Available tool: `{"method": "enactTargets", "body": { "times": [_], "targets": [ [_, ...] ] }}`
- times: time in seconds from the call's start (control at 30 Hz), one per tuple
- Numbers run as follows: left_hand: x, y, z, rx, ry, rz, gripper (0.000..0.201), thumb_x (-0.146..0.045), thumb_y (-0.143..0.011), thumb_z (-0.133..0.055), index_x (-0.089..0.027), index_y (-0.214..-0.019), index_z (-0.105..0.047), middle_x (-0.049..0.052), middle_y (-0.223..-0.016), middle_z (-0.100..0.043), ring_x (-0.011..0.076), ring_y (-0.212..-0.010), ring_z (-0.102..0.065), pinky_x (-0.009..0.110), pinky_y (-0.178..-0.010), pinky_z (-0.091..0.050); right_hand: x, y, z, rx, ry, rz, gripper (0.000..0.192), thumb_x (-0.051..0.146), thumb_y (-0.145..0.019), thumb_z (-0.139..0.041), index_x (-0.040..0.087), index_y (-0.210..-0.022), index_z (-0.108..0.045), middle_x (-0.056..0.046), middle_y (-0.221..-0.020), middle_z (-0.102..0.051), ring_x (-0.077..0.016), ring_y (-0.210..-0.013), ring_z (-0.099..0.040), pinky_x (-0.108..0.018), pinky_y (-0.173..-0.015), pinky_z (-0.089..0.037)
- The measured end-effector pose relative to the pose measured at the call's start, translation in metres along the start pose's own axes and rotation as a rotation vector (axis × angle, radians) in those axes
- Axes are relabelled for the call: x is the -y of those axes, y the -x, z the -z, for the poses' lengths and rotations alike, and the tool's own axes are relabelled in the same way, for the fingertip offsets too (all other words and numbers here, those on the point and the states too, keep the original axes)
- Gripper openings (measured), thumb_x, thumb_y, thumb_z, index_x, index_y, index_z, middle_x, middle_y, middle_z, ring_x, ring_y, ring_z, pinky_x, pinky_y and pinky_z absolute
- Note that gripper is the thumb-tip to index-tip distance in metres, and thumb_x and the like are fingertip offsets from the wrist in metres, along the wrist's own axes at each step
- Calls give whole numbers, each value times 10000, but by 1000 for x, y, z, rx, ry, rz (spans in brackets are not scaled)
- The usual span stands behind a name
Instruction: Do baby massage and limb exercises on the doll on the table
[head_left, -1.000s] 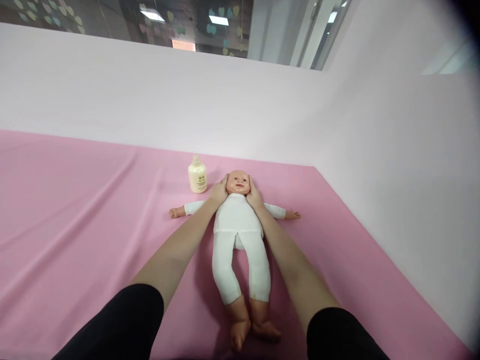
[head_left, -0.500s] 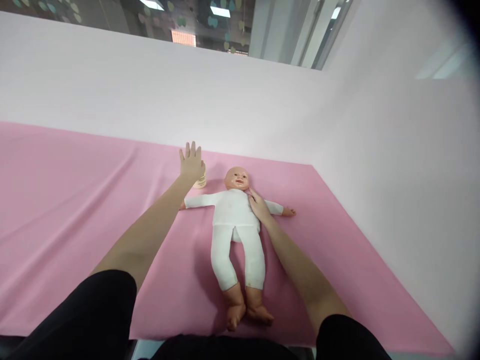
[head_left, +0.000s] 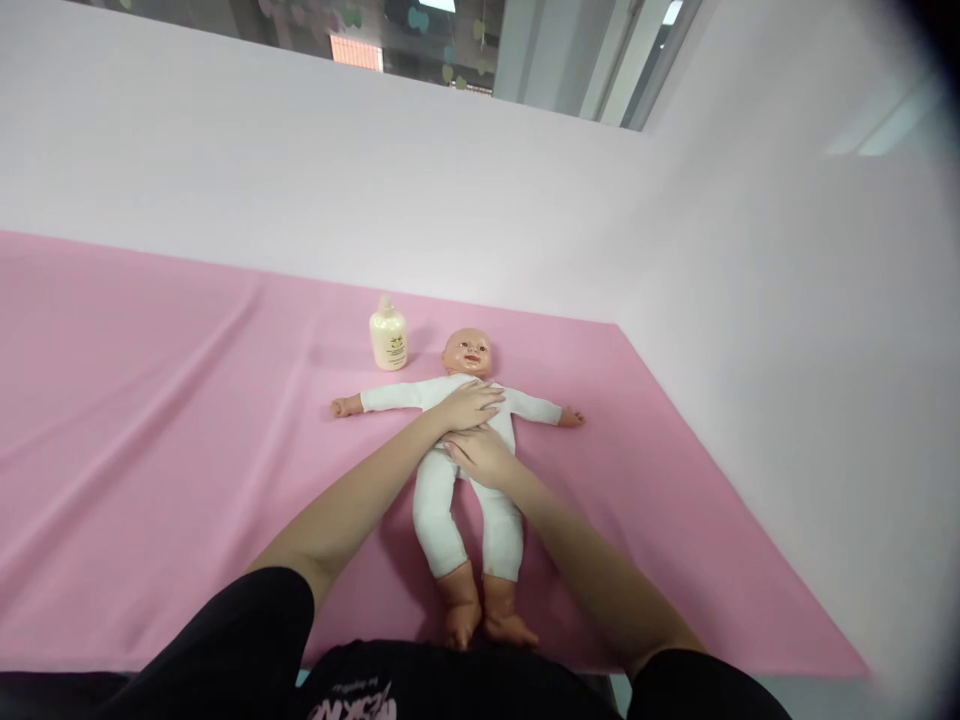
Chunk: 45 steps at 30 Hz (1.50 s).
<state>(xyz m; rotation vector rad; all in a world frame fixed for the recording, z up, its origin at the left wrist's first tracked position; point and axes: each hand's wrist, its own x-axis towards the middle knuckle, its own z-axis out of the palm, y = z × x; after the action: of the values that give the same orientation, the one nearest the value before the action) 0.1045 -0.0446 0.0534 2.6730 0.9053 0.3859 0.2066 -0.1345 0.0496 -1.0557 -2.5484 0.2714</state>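
Note:
A baby doll [head_left: 439, 500] with a white cloth body lies on its back, head away from me, arms stretched out to both sides. Flat across its chest rests my left hand [head_left: 469, 405], fingers extended and pointing right. Just below it, my right hand [head_left: 480, 455] lies open over the doll's belly, fingers pointing left. The two hands are close together and cover most of the torso. Beyond the doll's arm on the left stands a cream-coloured pump bottle [head_left: 388, 338], upright and touched by neither hand.
A pink sheet [head_left: 187, 430] with a few creases covers the table. White walls [head_left: 315, 190] border it at the back and right, with a window [head_left: 420, 45] above the back wall. My body is against the near edge.
My left hand has moved from in front of the bottle, right and toward me, onto the doll's chest. My right hand has slid from the doll's side by the shoulder down onto its belly.

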Motion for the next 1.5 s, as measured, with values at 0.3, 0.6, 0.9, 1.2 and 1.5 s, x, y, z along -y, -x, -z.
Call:
{"method": "enactTargets", "body": {
  "times": [0.3,0.6,0.9,1.2,1.5],
  "targets": [
    [19,37,-10,-164,-68,183,521,-363,-956,-269,-168,-1434,-340,52,-1512,-307,223,-1421,-190,418,-1156,-145,10,40,5,-35,-159,-162,436,293,-982,-265,236,-1385,-420,-4,-1439,-434,-176,-1399,-274,-437,-1177,-165],
    [-5,62,1,-64,-42,328,624,-404,-916,-331,-101,-1457,-264,125,-1532,-224,288,-1431,-128,513,-1140,-138,-12,40,-7,-122,-123,-466,601,395,-965,-224,105,-1485,-145,-107,-1553,-141,-242,-1449,-69,-503,-1178,-129],
    [-39,75,-19,10,-36,-142,359,-231,-827,-479,-169,-1141,-642,93,-1167,-654,258,-1174,-536,431,-1040,-375,-4,-7,22,98,-124,82,438,341,-957,-354,240,-1375,-438,-26,-1462,-398,-179,-1407,-261,-426,-1172,-173],
    [-34,73,-7,-95,258,-264,317,-315,-896,-427,-224,-1056,-685,54,-1110,-686,213,-1095,-583,364,-996,-406,-43,-23,8,-32,-79,-152,430,331,-958,-314,255,-1352,-469,-2,-1480,-367,-193,-1422,-218,-437,-1153,-195],
    [-24,80,-10,-427,496,97,407,-338,-933,-317,-180,-689,-602,27,-702,-627,142,-706,-593,290,-758,-495,-15,-4,-7,-140,48,-600,577,377,-952,-272,134,-1472,-215,-126,-1547,-168,-346,-1422,-158,-568,-1106,-197]
  ]
}}
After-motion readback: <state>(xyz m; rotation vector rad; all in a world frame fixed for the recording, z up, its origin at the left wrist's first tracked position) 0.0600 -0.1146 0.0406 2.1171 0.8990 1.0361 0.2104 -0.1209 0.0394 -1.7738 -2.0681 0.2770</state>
